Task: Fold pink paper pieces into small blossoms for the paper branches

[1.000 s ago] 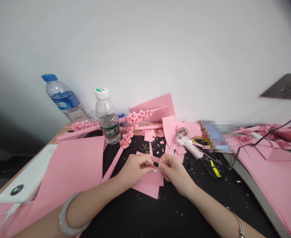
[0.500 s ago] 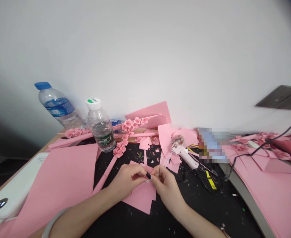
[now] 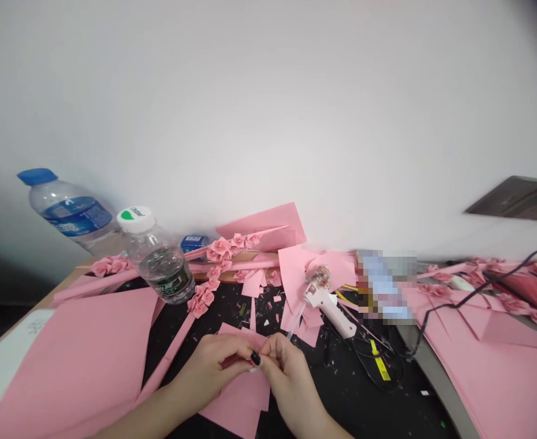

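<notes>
Evidently, this is close fingertip work on paper. The left hand [image 3: 213, 366] is curled, thumb and forefinger pressed together. The right hand [image 3: 291, 381] meets it tip to tip, its thumb and forefinger also drawn in. Between them seems to be a small pink piece [image 3: 252, 364], pinched by both, though the fingers hide most of it, so I cannot tell its shape or whether it is folded or rolled. It sits just above the loose sheets [image 3: 243, 405] in front of the person.

The step in hand looks like shaping or creasing that piece. As I judge it, any further move on it calls for a light, steady pinch: one hand to hold, the other to turn or press the edge, with little force, as thin paper creases and tears easily.

Beyond the hands, the glue gun [image 3: 336, 314] lies amid cut pink paper, untouched, with a yellow tag [image 3: 380, 361] on the black surface [image 3: 350, 405] near its handle. To the left, a paper stem [image 3: 170, 353] slants past the left forearm, small flowers [image 3: 201, 300] clustered at its far end. A bottle [image 3: 165, 274] with a white cap stands beside them. A large sheet [image 3: 94, 353] covers the left side, and more pink paper [image 3: 506, 366] lies at the right.
</notes>
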A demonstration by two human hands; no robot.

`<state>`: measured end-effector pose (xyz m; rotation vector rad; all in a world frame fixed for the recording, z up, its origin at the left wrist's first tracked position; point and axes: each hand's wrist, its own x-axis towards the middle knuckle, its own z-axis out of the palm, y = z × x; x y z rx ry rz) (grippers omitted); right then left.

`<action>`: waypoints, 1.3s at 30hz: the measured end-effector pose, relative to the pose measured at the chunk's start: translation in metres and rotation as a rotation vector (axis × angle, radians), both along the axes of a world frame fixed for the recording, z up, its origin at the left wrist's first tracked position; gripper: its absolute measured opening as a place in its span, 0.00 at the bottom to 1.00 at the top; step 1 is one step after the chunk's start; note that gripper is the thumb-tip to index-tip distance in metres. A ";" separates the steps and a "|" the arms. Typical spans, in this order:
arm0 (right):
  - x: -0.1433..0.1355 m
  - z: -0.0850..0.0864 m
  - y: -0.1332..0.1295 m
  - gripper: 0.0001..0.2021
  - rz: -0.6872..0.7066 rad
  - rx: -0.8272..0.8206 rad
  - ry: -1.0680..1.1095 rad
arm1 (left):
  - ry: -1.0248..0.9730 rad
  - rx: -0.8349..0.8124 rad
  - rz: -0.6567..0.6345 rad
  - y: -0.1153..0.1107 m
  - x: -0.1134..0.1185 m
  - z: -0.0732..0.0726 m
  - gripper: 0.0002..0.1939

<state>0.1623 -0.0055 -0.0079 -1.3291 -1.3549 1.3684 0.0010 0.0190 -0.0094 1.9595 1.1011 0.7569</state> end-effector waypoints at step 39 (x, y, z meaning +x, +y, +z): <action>0.001 -0.001 0.004 0.09 -0.011 -0.113 0.107 | -0.112 -0.121 0.020 0.001 0.001 0.004 0.03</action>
